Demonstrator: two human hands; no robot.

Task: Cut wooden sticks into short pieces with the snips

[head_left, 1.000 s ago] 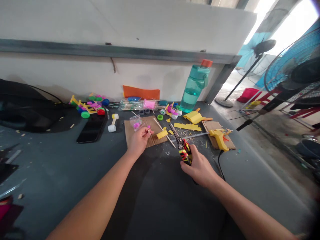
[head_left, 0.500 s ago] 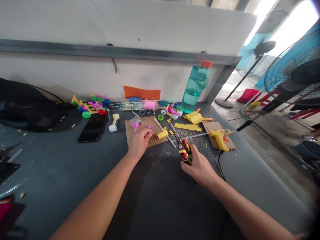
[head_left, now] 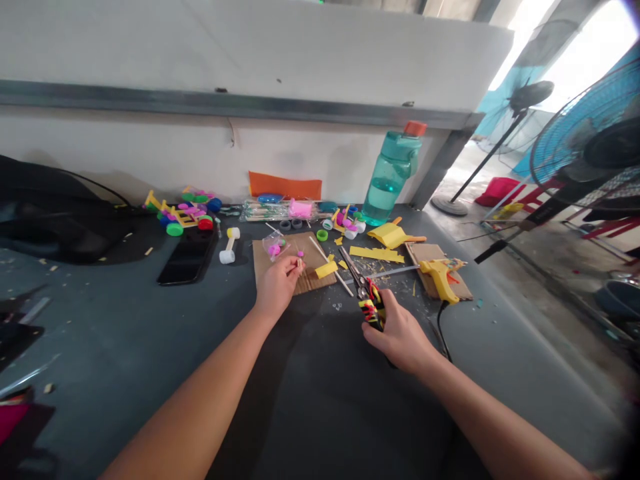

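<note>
Over the front of a brown cardboard piece (head_left: 267, 257), my left hand (head_left: 277, 287) is closed in a pinch on small pale pieces (head_left: 301, 265) too small to name. A pink bit (head_left: 301, 254) lies just beyond its fingertips, and a clear plastic bag (head_left: 276, 245) with pink bits is behind them. My right hand (head_left: 403, 333) is wrapped around the red, yellow and black handles of scissors (head_left: 363, 287). The blades point away and to the left, beside a thin white stick (head_left: 333, 267) and a yellow strip (head_left: 326, 269).
A yellow glue gun (head_left: 443, 280) rests on cardboard at the right, its cord trailing forward. Behind stands a teal water bottle (head_left: 387, 180). A black phone (head_left: 185, 257), colourful small wheeled assemblies (head_left: 185, 213) and a black bag (head_left: 55, 213) lie left. Yellow scraps (head_left: 376, 255) litter the middle.
Both hands keep nearly the same places and holds. The left fingertips have shifted very slightly, and the whole view has moved a little.
</note>
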